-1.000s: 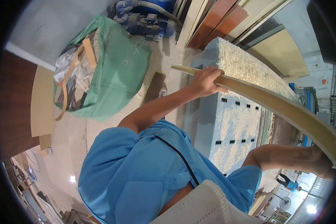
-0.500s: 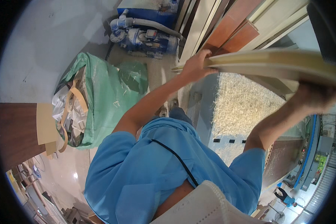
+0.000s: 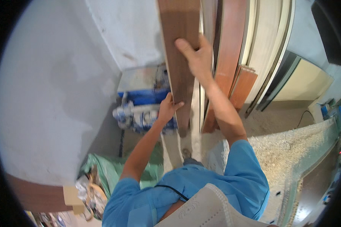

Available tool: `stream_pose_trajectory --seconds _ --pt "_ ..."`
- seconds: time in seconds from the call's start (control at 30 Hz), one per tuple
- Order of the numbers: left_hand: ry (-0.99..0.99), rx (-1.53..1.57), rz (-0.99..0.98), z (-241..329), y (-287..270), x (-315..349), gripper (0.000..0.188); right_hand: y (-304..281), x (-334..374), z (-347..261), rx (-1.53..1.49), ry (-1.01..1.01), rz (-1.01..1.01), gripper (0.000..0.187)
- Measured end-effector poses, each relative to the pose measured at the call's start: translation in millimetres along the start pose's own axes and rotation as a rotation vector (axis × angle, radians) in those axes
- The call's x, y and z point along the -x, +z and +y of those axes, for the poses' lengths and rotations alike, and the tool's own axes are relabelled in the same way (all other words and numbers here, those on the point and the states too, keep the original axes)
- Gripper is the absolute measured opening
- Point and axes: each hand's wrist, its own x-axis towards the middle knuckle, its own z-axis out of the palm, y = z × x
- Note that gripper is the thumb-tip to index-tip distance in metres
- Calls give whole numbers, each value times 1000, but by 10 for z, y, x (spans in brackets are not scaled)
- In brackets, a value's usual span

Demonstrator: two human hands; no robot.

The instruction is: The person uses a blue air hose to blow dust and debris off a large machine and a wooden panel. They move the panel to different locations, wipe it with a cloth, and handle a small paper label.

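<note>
A long dark brown wooden board (image 3: pixel 181 77) stands nearly upright in front of me, its top running out of view. My right hand (image 3: pixel 199 60) grips it high up, thumb across the brown face and the other fingers behind its right edge. Lower down, my left hand (image 3: pixel 168 109) is closed on the board's left edge, with the thumb on the face. Just right of it lean several other planks, among them a reddish-brown board (image 3: pixel 230 41) and a shorter orange-brown piece (image 3: pixel 245 85).
Behind the board sits a dusty blue motor unit (image 3: pixel 140 115) against the wall. A green sack (image 3: pixel 119 168) of scraps lies at lower left. Pale wood shavings (image 3: pixel 288 149) cover a surface at right. Cream panels (image 3: pixel 303 81) lean at far right.
My hands have swung from the right to the upper middle, turning the board from lying sideways to upright. Its brown face now shows. My view has turned toward the leaning planks.
</note>
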Motion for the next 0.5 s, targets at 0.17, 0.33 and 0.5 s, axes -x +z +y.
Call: stream_pose_trajectory --seconds 0.17,0.33,0.5 --pt "36 30 15 45 -42 -712 64 23 -783 380 95 36 18 53" --pt "10 13 -106 145 25 -1096 63 -127 -1222 295 36 167 -133 61" --pt "89 -137 -110 -109 294 -1562 60 -179 -1408 710 14 -158 -28 38"
